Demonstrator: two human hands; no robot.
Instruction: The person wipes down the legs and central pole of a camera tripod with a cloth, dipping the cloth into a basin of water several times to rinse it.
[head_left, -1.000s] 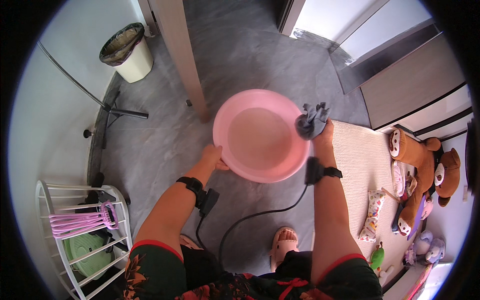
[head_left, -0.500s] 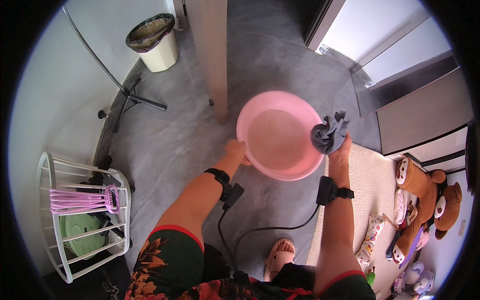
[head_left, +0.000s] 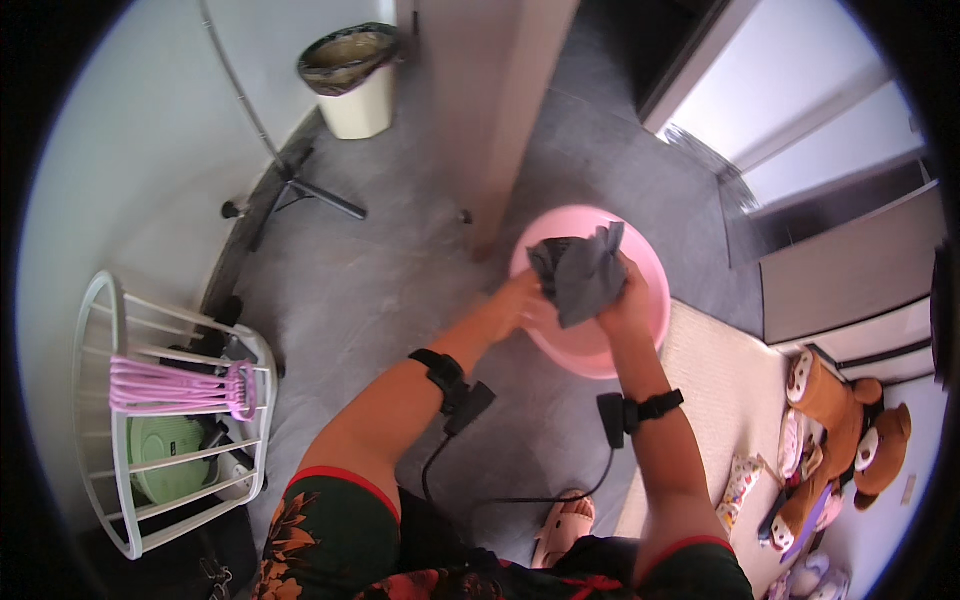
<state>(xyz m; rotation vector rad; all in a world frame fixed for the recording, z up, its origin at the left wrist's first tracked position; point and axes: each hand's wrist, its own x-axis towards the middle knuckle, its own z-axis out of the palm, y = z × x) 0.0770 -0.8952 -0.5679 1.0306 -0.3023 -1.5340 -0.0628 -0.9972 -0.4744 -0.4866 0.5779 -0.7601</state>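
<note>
A grey cloth (head_left: pixel 590 275), bunched with loose corners sticking up, hangs over a round pink basin (head_left: pixel 655 300) on the floor. My right hand (head_left: pixel 628 300) is closed on the cloth's right side. At its left edge my left hand (head_left: pixel 518 303) meets the cloth or comes very near it, above the basin's left rim; its fingers are smeared by motion and partly behind the cloth, so its grip cannot be made out. Both wrists wear black straps with small boxes joined by a cable.
A door edge (head_left: pixel 500 190) stands just beyond the basin. To the left are a white rack (head_left: pixel 125 480) with pink hangers (head_left: pixel 180 388), a stand's black foot (head_left: pixel 330 200) and a lined bin (head_left: pixel 358 108). A beige mat (head_left: pixel 710 390) and plush toys (head_left: pixel 830 430) lie right.
My right hand has brought the cloth leftward from the basin's right rim to over its middle. My left hand has left the rim and moved up to the cloth. The view has shifted slightly.
</note>
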